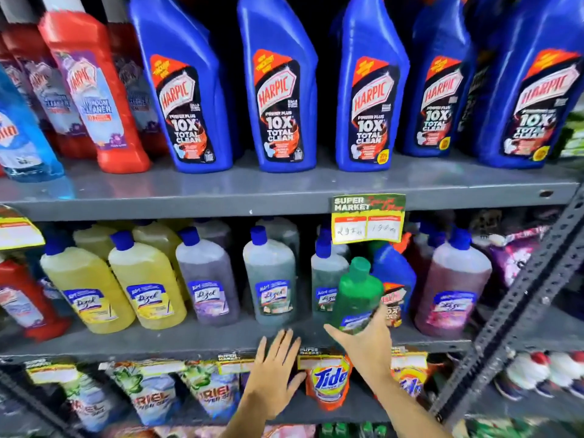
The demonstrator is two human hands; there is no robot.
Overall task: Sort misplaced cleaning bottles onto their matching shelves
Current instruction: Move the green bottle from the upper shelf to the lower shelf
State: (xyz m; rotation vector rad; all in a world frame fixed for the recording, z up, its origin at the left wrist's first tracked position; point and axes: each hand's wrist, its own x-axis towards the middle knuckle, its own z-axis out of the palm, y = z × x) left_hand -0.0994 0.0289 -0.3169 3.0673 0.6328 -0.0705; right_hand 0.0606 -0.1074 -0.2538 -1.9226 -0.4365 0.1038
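Observation:
My right hand (368, 341) grips the base of a green bottle (357, 292) with a green cap, tilted left in front of the middle shelf (189, 339). Behind it stands a blue Harpic bottle (395, 276) among the Lizol bottles. My left hand (275, 361) rests flat, fingers spread, on the front edge of that shelf. Lizol bottles line the shelf: two yellow (145, 279), a purple one (205, 276), grey-green ones (271, 276) and a pink one (452, 286). Large blue Harpic bottles (278, 86) fill the top shelf (284, 191).
Red Harpic bathroom cleaner bottles (91, 90) stand at the top left, and another red bottle (22, 298) at the middle left. Tide (328, 380) and Ariel pouches (151, 393) hang below. A price tag (368, 221) hangs from the top shelf. A metal brace (518, 298) slants at the right.

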